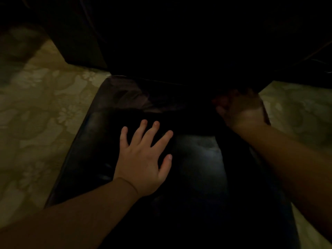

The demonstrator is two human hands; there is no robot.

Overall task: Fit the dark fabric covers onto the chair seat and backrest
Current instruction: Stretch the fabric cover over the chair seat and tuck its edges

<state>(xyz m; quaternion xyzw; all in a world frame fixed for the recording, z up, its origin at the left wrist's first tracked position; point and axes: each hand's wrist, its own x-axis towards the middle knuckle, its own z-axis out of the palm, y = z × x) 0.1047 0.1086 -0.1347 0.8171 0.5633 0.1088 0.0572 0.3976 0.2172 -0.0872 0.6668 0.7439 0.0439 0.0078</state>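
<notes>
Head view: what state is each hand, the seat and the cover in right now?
left hand: open, fingers spread, flat on the seat.
right hand: at the seat's back edge, fingers curled; too dark to tell what it grips.
seat: glossy dark surface showing.
cover: bunched and wrinkled at the seat's rear.
floor: pale, floral-patterned.

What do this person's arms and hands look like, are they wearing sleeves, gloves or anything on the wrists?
Both forearms are bare as far as the dim frame shows: no sleeves and no gloves. The left hand has short, unpainted-looking nails and no visible ring or watch. The right hand sits in deep shadow, so any jewellery there cannot be made out.
</notes>
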